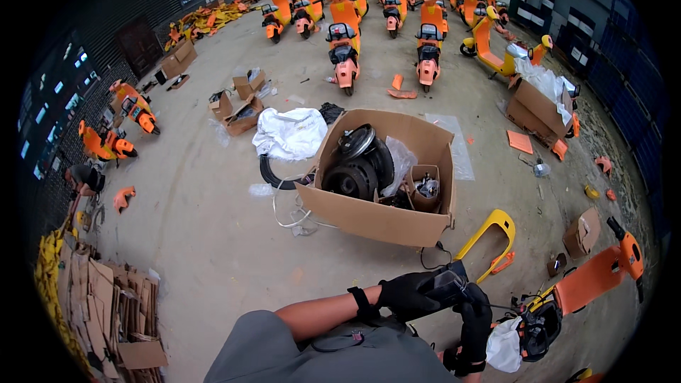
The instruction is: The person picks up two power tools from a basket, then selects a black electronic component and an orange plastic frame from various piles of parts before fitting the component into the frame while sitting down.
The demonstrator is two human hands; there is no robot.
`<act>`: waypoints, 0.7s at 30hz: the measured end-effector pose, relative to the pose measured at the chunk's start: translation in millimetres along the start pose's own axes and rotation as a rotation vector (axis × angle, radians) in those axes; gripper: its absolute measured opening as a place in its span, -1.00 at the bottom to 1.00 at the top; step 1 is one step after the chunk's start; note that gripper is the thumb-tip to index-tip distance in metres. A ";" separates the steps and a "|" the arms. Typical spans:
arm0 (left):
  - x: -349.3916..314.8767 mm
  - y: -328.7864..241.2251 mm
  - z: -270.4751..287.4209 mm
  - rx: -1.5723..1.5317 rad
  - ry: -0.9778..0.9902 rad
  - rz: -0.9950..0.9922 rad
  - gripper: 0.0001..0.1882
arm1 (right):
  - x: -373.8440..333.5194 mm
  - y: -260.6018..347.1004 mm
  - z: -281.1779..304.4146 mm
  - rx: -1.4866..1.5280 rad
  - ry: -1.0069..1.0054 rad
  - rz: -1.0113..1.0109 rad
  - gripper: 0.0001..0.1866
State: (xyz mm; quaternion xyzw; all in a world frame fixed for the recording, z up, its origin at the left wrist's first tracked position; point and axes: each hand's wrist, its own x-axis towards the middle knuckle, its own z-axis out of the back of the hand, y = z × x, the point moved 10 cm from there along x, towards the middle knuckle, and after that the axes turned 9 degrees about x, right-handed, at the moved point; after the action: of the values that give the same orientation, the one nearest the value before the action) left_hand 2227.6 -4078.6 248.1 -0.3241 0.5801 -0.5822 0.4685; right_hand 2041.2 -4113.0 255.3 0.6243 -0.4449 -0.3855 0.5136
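Both my hands wear black gloves and meet low in the view, right of centre. My left hand (410,295) is closed on the left side of a black box-shaped device (449,280). My right hand (474,315) is bent in at the device's right end, its fingers closed against it; their exact grip is partly hidden. A thin dark cable (502,306) runs from beside my right hand toward an orange and yellow scooter (585,282). Another black cord with a plug (441,247) lies just beyond the device, by the large box.
A large open cardboard box (379,218) with black wheels (351,179) stands ahead. A yellow curved frame (505,223) lies right of it. White sacking (289,131) and black tubing lie left. Flattened cardboard (106,305) is stacked at lower left. Rows of orange scooters (344,35) fill the back.
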 end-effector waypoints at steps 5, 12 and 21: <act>41.5 -5.2 7.7 0.151 -0.065 0.100 -0.45 | 53.2 11.7 49.4 0.043 -0.025 -0.006 -0.67; 115.3 4.6 5.6 0.125 0.030 0.198 -0.46 | 87.1 -9.4 138.7 0.235 -0.280 0.013 -0.65; 263.6 -11.7 -4.1 -0.056 0.271 -0.066 -0.37 | 109.7 5.2 221.2 0.165 -0.615 0.032 -0.53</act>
State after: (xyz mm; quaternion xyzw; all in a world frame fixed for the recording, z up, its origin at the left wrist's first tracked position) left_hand 2129.3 -4321.4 215.2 -0.2746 0.6431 -0.6193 0.3571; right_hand 1866.5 -4283.7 218.9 0.5109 -0.6190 -0.5104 0.3086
